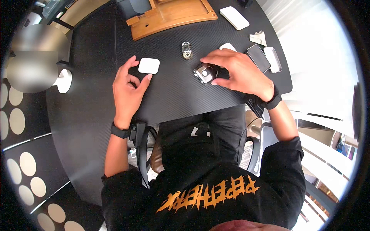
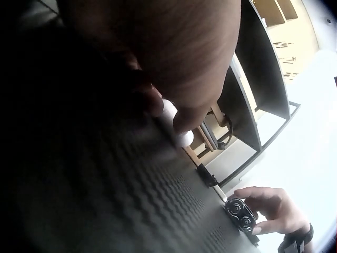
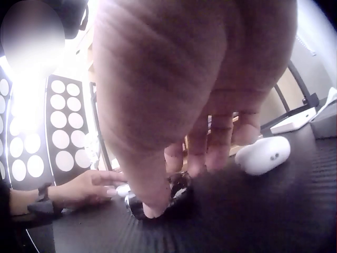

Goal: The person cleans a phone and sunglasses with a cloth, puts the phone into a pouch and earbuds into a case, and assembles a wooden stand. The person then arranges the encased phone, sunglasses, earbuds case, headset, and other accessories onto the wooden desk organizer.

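My left hand (image 1: 129,86) holds a small white rounded case (image 1: 149,66) lying on the dark table, thumb at its near edge and fingertips at its left side. In the left wrist view that white case (image 2: 185,139) shows between thumb and fingers. To the right, my right hand (image 1: 241,71) grips a small black-and-silver device (image 1: 204,73) between thumb and curved fingers. Two round rings mark the device's side (image 2: 241,214) in the left wrist view. Beyond it, a clear capsule-shaped object (image 1: 187,50) lies on the table. Another white rounded case (image 3: 263,155) sits beside the right fingers, partly hidden in the head view.
A wooden tray (image 1: 175,17) stands at the back, with a white box (image 1: 234,18) to its right. On the right lie a dark flat tray (image 1: 258,58), a white tray (image 1: 273,59) and a crumpled pale piece (image 1: 258,38). The table's near edge curves before the person.
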`<state>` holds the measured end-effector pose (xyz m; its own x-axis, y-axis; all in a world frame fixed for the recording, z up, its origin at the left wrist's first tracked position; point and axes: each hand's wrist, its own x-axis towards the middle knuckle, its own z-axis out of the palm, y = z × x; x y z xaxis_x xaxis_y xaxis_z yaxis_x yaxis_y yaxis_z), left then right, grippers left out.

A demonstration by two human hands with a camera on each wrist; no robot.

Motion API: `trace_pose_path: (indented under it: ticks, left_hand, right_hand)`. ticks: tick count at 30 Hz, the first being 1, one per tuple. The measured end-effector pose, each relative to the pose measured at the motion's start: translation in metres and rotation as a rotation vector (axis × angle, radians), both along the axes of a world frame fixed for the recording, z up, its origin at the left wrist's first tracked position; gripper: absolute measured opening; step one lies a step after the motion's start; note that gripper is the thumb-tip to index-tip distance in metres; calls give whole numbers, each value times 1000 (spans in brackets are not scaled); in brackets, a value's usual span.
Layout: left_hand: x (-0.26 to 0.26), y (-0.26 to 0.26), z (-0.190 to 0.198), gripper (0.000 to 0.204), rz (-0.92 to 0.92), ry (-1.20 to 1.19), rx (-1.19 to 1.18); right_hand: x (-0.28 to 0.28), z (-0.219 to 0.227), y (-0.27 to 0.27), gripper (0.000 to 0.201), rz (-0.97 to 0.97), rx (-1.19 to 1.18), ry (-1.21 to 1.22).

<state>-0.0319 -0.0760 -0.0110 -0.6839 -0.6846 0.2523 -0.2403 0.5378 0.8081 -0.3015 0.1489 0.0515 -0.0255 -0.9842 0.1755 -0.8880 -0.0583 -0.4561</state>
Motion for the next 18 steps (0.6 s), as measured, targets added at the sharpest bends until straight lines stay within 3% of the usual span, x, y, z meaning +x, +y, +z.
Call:
trace_pose_path:
  ticks: [3,5,8,13,18]
  left_hand:
    - [1,-1,-1,66,-3,-1,-5]
    - [2,-2,-1,66,1,-1,-15]
    - [1,-2,0,64,3,2,3]
    - [0,1,3,60,21,53,61]
    - [1,0,1,58,21,75,99]
  right_hand:
    - [-1,-3,-10,64,26,10,27]
    - [-1,8,-14,56,-34,151,-133]
    - [-5,14,-21,57,-73,118,-171]
    - [-11,21,-42,61,-102,-28,4]
    - [-10,25,-66,58,-114,-27,72]
